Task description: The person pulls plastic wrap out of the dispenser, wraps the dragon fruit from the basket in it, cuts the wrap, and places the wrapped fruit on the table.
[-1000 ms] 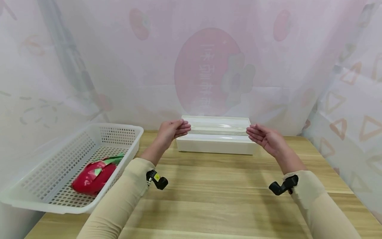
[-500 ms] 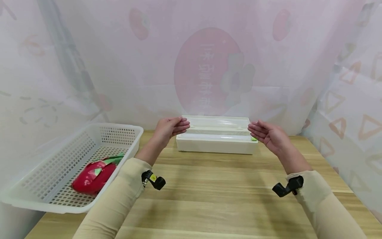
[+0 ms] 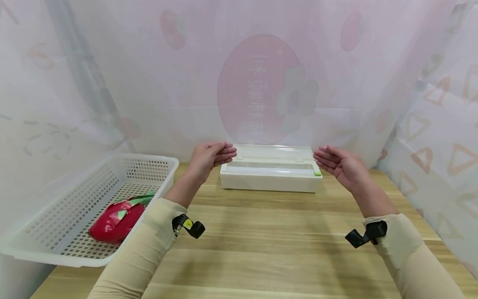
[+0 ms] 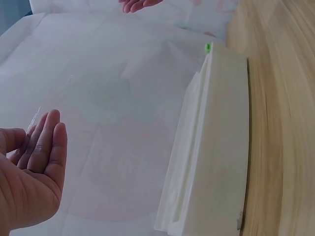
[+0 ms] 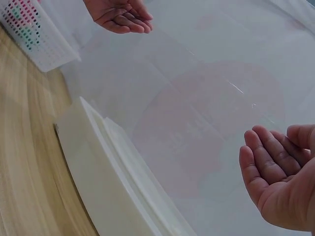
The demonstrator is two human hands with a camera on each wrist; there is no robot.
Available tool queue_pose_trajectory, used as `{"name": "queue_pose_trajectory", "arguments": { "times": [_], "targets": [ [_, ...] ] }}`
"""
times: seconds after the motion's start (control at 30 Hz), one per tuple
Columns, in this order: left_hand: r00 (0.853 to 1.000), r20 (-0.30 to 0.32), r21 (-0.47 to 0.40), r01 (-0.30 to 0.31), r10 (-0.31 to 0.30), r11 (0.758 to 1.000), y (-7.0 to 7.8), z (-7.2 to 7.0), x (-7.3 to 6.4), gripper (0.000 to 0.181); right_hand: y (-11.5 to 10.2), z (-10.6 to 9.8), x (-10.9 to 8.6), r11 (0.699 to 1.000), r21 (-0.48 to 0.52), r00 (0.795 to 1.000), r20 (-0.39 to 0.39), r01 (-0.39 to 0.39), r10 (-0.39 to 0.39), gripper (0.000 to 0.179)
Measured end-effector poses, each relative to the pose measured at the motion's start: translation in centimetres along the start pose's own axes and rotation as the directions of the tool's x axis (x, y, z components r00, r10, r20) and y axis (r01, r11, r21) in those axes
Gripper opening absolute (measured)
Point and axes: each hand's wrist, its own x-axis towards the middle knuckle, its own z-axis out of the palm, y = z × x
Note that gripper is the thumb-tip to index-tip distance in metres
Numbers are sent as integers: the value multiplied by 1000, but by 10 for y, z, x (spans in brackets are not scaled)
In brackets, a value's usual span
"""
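A thin, clear sheet of cling film (image 5: 236, 87) shows mostly as glints between the two hands. My left hand (image 3: 209, 160) pinches its left end between thumb and fingers, and my right hand (image 3: 345, 168) does the same at the right end. Both hands are raised, palms facing each other. Behind and below them stands a long white cling film dispenser (image 3: 269, 182) with its lid (image 3: 274, 151) up. A green cutter slider (image 3: 318, 173) sits at the dispenser's right end. The film's lower edge is too clear to make out.
At the left, a white perforated basket (image 3: 169, 170) holds a red dragon fruit-shaped object (image 3: 117, 220) with green leaves. The dispenser rests toward the back of the wooden table (image 3: 261, 241). Printed cloth (image 3: 194, 83) surrounds the table at the back and sides.
Both hands have risen a little and moved slightly apart, the left to the left and the right to the right. The green slider has come into view. Dispenser and basket stay put.
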Motion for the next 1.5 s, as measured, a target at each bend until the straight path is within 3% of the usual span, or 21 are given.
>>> {"name": "queue_pose_trajectory", "arguments": {
  "times": [0.83, 1.07, 1.27, 1.5],
  "targets": [
    [993, 49, -9, -108, 108, 994, 37, 4, -29, 36, -23, 20, -22, 991, 15, 984, 121, 134, -134, 29],
    [984, 74, 10, -164, 163, 986, 45, 7, -39, 39, -28, 27, -30, 981, 53, 973, 129, 186, -192, 28],
    [974, 74, 39, -218, 214, 975, 51, 9, -46, 31, -31, 32, -35, 970, 22, 963, 123, 241, -242, 27],
    [965, 81, 47, -255, 251, 966, 58, 11, -56, 28, -35, 39, -45, 963, 55, 951, 156, 262, -268, 27]
  ]
}}
